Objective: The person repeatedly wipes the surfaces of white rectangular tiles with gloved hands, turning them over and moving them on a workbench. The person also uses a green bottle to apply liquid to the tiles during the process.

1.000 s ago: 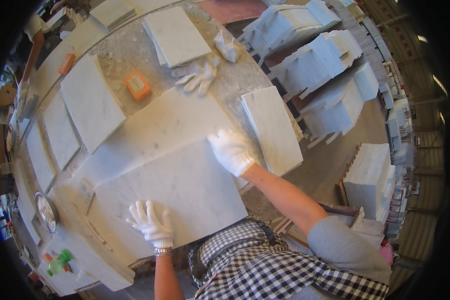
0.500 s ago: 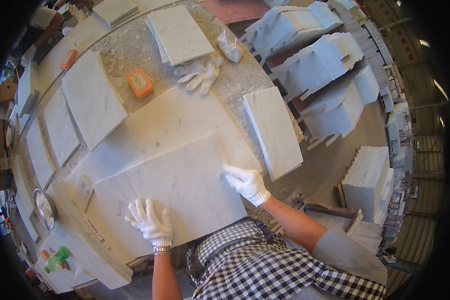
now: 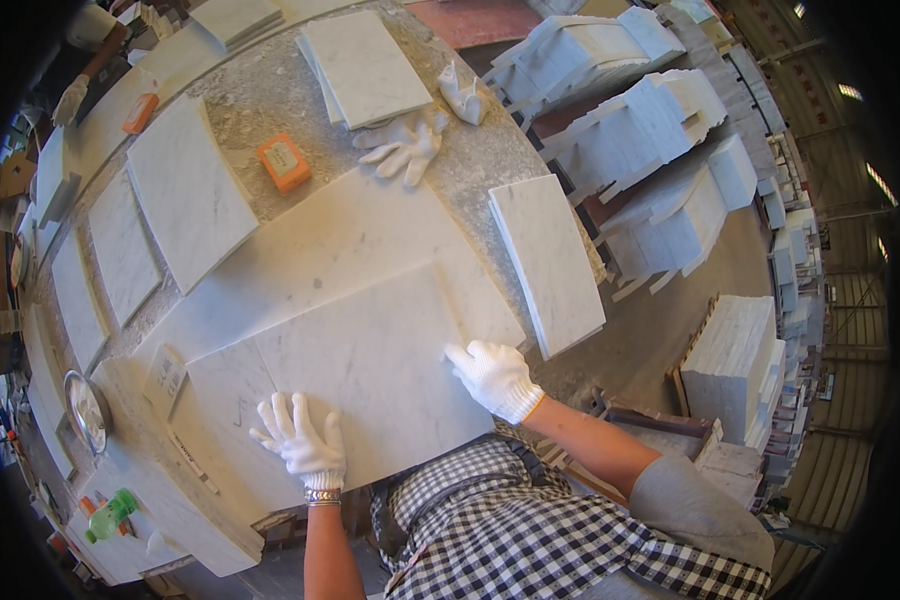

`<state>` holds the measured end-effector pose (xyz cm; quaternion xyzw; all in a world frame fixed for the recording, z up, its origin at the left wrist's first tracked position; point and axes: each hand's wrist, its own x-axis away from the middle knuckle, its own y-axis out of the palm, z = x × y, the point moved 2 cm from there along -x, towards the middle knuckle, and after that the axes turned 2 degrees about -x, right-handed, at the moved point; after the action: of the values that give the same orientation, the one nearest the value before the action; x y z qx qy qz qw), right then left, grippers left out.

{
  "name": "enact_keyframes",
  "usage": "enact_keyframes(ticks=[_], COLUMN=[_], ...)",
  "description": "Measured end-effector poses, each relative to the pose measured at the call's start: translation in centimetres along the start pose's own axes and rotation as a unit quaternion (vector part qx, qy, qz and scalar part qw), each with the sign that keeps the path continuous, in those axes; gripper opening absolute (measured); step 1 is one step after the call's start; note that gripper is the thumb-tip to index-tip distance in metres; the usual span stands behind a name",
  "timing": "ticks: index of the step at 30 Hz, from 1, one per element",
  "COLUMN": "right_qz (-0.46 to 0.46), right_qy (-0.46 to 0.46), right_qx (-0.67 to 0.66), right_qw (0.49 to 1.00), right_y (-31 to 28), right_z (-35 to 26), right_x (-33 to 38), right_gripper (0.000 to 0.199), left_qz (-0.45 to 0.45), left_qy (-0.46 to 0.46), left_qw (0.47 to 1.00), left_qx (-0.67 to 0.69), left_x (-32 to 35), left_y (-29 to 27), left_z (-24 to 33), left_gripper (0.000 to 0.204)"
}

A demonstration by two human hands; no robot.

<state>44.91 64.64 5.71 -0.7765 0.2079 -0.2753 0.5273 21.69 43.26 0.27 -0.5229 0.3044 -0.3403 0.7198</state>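
Observation:
A white marble slab (image 3: 370, 370) with faint grey veining lies in front of me on a larger pale slab (image 3: 320, 245). Beside its left end, along a thin seam, is a narrower marble piece (image 3: 220, 400) with a pencil mark. My left hand (image 3: 303, 440), in a white knit glove, rests flat near that seam with its fingers spread. Also gloved, my right hand (image 3: 495, 378) is at the slab's right edge. Its fingers are curled in, the index finger and thumb toward the edge; whatever they hold is hidden.
Spare white gloves (image 3: 405, 150) and an orange box (image 3: 285, 162) lie beyond the slabs. Marble tiles (image 3: 190, 190) line the left, near a round metal dish (image 3: 88, 412) and a green bottle (image 3: 112, 515). At right lies another tile stack (image 3: 548, 265). A co-worker's gloved hand (image 3: 70, 100) shows far left.
My right hand has shifted slightly down along the slab's right edge and turned a little. My left hand stays in place. At the far left, the co-worker's hand has moved.

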Motion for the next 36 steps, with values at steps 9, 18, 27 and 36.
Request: enact_keyframes(ticks=[9,18,27,36], right_qz=[0.109,0.153,0.07,0.02], right_qy=[0.038,0.025,0.049,0.1], right_qx=[-0.003,0.001,-0.018,-0.013], right_qw=[0.993,0.988,0.996,0.995], right_y=[0.0,0.5,1.0,0.8], right_z=[1.7,2.2,1.6,0.8], right_x=[-7.6,-8.9,-5.5,-2.0], right_gripper=[0.013,0.014,0.014,0.014], left_qz=[-0.002,0.006,0.018,0.028], left_qy=[-0.004,-0.002,-0.004,-0.01], left_qw=[1.0,1.0,1.0,0.999], left_qx=[-0.003,0.003,0.015,0.015], left_x=[-0.1,0.0,0.0,0.0], left_y=[-0.2,-0.3,-0.1,0.3], left_z=[0.2,0.4,0.3,0.2], left_gripper=[0.062,0.065,0.066,0.07])
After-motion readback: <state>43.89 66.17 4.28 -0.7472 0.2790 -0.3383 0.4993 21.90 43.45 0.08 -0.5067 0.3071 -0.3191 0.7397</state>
